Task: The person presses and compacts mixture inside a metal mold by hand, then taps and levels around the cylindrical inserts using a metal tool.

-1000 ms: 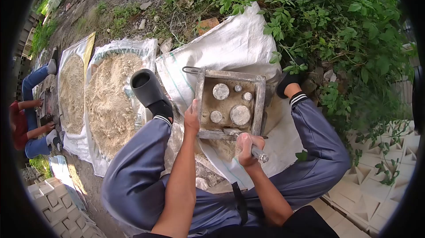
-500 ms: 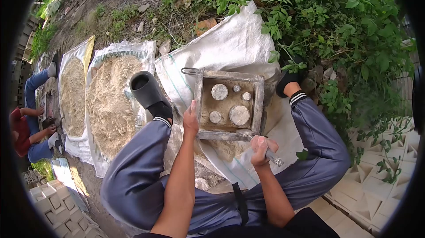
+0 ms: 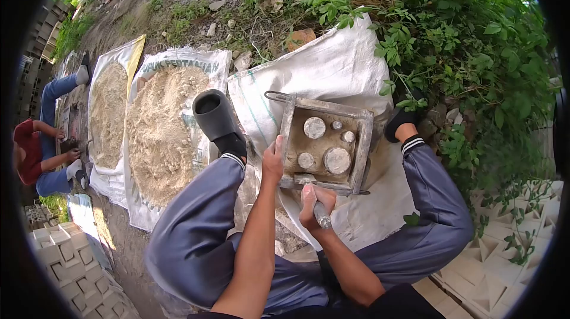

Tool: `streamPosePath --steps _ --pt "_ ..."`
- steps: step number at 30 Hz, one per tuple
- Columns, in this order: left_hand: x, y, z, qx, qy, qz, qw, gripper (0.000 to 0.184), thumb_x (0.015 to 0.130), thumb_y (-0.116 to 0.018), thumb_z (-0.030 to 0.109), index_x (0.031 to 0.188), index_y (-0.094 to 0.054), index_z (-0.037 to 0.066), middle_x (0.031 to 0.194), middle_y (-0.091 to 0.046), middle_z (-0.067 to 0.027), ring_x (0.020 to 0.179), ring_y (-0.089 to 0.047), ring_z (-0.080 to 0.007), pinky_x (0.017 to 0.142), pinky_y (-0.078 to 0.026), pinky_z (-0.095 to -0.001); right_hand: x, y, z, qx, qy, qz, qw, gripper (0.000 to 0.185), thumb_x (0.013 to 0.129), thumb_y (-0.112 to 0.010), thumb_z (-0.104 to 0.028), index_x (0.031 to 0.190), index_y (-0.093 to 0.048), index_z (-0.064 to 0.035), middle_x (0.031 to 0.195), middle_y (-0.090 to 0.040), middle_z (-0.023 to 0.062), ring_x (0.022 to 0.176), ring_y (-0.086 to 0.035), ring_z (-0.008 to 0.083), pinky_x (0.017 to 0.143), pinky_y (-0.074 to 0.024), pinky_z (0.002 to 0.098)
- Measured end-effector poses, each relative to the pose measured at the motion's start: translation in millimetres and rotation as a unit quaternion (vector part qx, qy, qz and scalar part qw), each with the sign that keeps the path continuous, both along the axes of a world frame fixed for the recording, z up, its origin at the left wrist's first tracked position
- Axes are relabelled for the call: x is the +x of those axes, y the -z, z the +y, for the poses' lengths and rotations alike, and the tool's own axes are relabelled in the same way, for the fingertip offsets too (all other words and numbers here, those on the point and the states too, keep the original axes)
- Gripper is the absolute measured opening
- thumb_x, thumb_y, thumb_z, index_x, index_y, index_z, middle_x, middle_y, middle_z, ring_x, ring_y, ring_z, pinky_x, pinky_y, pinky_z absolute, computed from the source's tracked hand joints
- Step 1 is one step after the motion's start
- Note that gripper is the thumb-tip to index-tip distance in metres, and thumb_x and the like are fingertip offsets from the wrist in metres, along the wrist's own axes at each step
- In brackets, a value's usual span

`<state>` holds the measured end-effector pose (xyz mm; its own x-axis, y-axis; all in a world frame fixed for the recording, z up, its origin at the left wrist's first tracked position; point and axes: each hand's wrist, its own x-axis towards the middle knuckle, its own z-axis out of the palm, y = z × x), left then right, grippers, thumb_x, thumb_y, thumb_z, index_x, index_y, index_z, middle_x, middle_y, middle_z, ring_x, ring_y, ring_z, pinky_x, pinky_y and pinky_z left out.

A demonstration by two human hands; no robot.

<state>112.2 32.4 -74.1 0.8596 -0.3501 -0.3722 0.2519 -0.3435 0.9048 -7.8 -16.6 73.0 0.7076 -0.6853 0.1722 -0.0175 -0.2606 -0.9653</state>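
A square, dusty mould frame (image 3: 365, 147) lies between my legs with sandy material inside. Several round discs of different sizes stand in it, the largest (image 3: 337, 160) at lower right. My left hand (image 3: 273, 163) is closed at the frame's left side, thumb up along the edge. My right hand (image 3: 317, 203) grips the handle of a trowel (image 3: 323, 218). Its short flat blade, dusted with sand, rests at the frame's near edge, left of the middle. The fingers partly hide the tool where blade and handle meet.
A white woven sack (image 3: 332, 63) lies under the frame. To the left, sand heaps (image 3: 163, 126) are spread on more sacks. A person in red (image 3: 29, 152) sits at far left. Patterned pale blocks (image 3: 510, 236) are stacked at right, with leafy plants (image 3: 475, 69) above.
The trowel and my right hand have moved left along the frame's near edge, from its right corner. My left hand stays at the left side. The whole view has shifted slightly.
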Motion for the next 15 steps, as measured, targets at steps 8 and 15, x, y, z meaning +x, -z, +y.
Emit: streamPosePath --steps 8,15 --pt "0 2 1 0.008 -0.017 0.014 1.000 0.062 0.095 -0.040 0.053 0.108 -0.062 -0.003 0.091 -0.064 -0.0247 0.087 -0.061 -0.0338 0.083 -0.044 -0.0379 -4 -16 -9 0.112 0.004 -0.025 0.993 0.037 0.089 -0.047 -0.010 0.053 -0.041 0.0007 0.047 -0.042 0.0044 0.040 -0.040 0.0131 0.042 -0.0280 0.0307" --pt "-2 5 -3 -0.002 -0.026 -0.007 1.000 0.063 0.096 -0.038 0.053 0.107 -0.061 -0.004 0.083 -0.061 -0.0245 0.078 -0.056 -0.0330 0.079 -0.043 -0.0392 4 -14 -9 0.118 0.027 -0.031 0.992 0.037 0.088 -0.046 -0.010 0.052 -0.041 0.0002 0.046 -0.042 0.0045 0.039 -0.039 0.0128 0.042 -0.0280 0.0312"
